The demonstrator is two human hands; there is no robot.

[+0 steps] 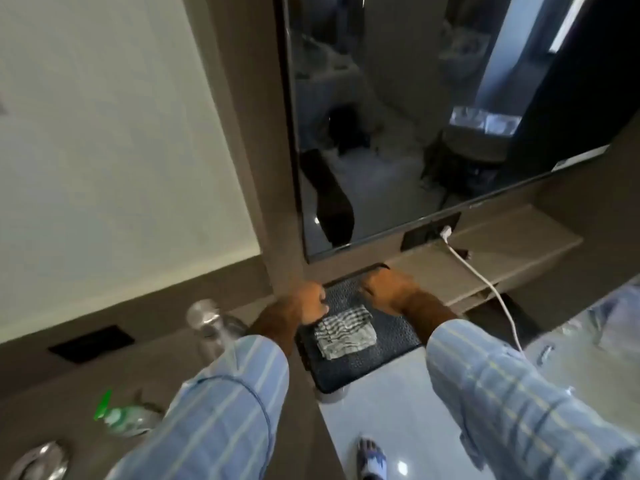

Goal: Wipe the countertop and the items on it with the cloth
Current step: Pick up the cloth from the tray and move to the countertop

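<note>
The cloth (345, 333) lies between our hands — left hand (304, 304) nearer, touching it, fingers curled; right hand (389, 289) gripping the mat's (391, 336) far edge.

Looks like a hotel room or bedroom, at the TV wall unit.

A big dark TV screen (398, 116) is mounted on a brown panel; its glass reflects what seems to be a bed and a window. Just below it sits a brown shelf (512, 244) with a wall socket (429, 233) and a white charger cable (485, 278). Down-left of the TV is a brown countertop (166, 348) with bottles, glossy floor tiles (398, 410) beside.
</note>
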